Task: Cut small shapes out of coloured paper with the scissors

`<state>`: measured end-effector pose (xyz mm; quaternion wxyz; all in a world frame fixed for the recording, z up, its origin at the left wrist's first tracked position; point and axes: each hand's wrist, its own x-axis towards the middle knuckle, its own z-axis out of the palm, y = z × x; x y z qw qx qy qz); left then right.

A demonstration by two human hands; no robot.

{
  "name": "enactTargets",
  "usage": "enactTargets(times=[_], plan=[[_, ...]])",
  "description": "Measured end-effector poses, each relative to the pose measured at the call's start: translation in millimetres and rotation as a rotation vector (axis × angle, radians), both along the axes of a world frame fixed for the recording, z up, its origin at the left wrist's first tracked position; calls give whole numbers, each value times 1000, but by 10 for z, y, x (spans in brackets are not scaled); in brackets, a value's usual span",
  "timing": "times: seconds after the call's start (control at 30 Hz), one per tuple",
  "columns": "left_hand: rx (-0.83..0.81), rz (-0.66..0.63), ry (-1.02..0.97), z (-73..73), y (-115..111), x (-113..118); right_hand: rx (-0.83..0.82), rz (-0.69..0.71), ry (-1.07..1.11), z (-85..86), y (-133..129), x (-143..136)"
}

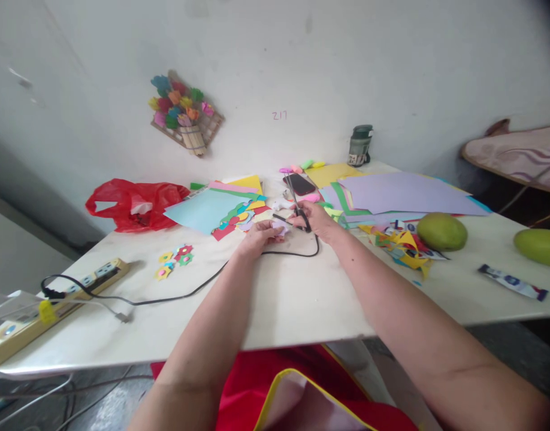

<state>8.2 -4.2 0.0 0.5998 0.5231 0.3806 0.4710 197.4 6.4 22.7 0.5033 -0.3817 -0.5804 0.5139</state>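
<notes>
My left hand (257, 238) is closed on a small piece of pale purple paper (280, 227) above the white table. Beside it, my right hand (314, 218) grips a pair of scissors (292, 190) by the dark handles, with the blades spread apart. One blade points up and away, and the other reaches left toward the paper. A heap of coloured paper cutouts (239, 218) lies just beyond my left hand. Small finished paper flowers (184, 254) rest farther left. Behind the scissors is a dark phone (299, 184).
A black cable (185, 296) crosses the table from a power strip (105, 272). Coloured sheets (405, 193) are stacked at the back right, near a bottle (360, 145). Paper scraps (410, 251), green fruit (442, 231) and a glue tube (512, 282) lie right. A red bag (122, 206) sits left.
</notes>
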Motion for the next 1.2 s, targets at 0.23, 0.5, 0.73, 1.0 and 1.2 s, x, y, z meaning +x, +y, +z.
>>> enactTargets(times=[0.23, 0.5, 0.73, 1.0, 1.2], plan=[[-5, -41, 74, 19, -22, 12, -18, 75, -38, 1, -29, -67], [-12, 58, -26, 3, -12, 34, -38, 30, -76, 25, -73, -109], [-5, 85, -42, 24, -14, -10, -104, 16, -214, 84, -102, -19], [19, 96, -131, 31, 13, -24, -82, 217, -394, 108, -79, 178], [3, 105, -162, 44, -4, -28, -62, 250, -447, 94, -38, 241]])
